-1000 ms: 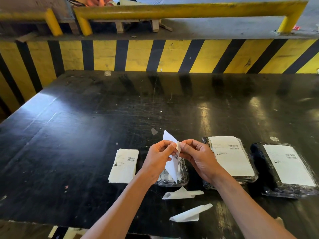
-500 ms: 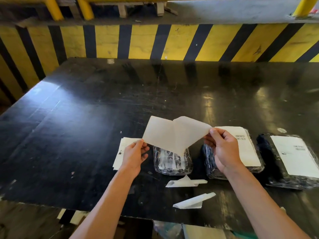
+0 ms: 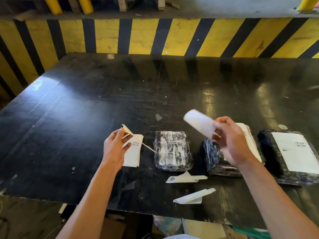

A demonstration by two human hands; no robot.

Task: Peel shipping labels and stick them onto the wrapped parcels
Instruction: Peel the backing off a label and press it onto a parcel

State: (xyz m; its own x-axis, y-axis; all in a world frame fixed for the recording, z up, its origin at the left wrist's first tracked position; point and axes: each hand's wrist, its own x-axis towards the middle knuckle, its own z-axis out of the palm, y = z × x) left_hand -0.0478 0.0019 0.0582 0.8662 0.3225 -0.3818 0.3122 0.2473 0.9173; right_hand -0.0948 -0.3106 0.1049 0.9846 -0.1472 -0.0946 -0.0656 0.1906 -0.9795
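My left hand [image 3: 115, 147] pinches a thin white sheet [image 3: 138, 139], seen edge-on, above the stack of shipping labels [image 3: 133, 156]. Over the middle parcel, my right hand [image 3: 231, 144] pinches a blurred, curled white sheet [image 3: 198, 123]. Which sheet is the label and which the backing cannot be told. Between my hands lies a plastic-wrapped parcel [image 3: 172, 150] with no label. The middle parcel [image 3: 215, 159] carries a label [image 3: 251, 142], partly hidden by my right hand. The right parcel [image 3: 269, 149] carries a label [image 3: 296, 149] too.
Two crumpled backing sheets lie near the front edge of the black table [image 3: 86, 109]: one backing sheet [image 3: 184, 177] and another backing sheet [image 3: 195, 197]. A yellow-and-black striped wall [image 3: 155, 37] runs behind the table. Boxes and plastic sit below the front edge.
The two sheets, pinched together a second ago, are now fully pulled apart. My left hand has moved left over the label stack and my right hand right over the middle parcel.
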